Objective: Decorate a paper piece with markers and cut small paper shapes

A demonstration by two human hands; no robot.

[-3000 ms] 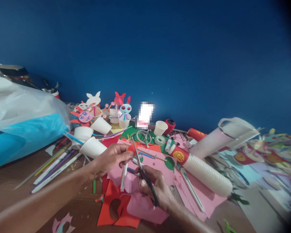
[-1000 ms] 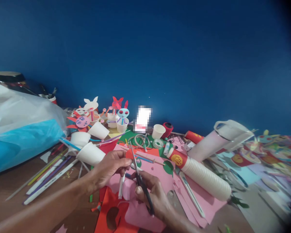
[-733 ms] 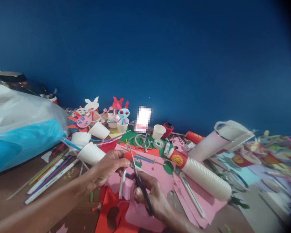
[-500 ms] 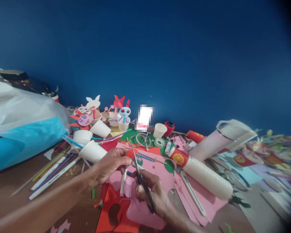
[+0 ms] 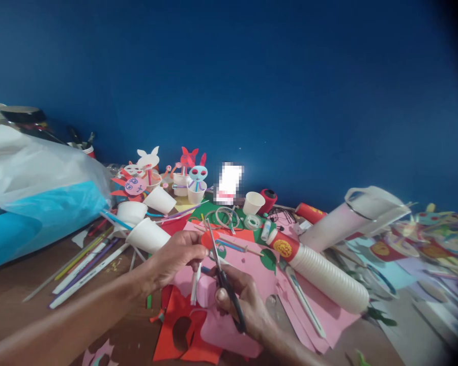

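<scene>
My left hand (image 5: 178, 255) pinches a small red piece of paper (image 5: 206, 241) between thumb and fingers. A pair of black-handled scissors (image 5: 222, 276) is gripped in my right hand (image 5: 243, 297), with the blades pointing up and away, right beside the red paper. Whether the blades touch the paper I cannot tell. Below both hands lie sheets of pink paper (image 5: 229, 333) and red paper with cut-out holes (image 5: 168, 333). A thin white strip (image 5: 194, 288) hangs just under my left hand.
Paper cups (image 5: 147, 235) and paper-faced cup figures (image 5: 197, 175) stand at the back left. A long stack of cups (image 5: 330, 272) lies to the right, near a white pitcher (image 5: 351, 216) and a cutter knife (image 5: 303, 300). A plastic bag (image 5: 53, 188) fills the left side.
The whole view has shifted slightly, so things appear a little further right. My hands keep nearly the same hold on the red paper and scissors.
</scene>
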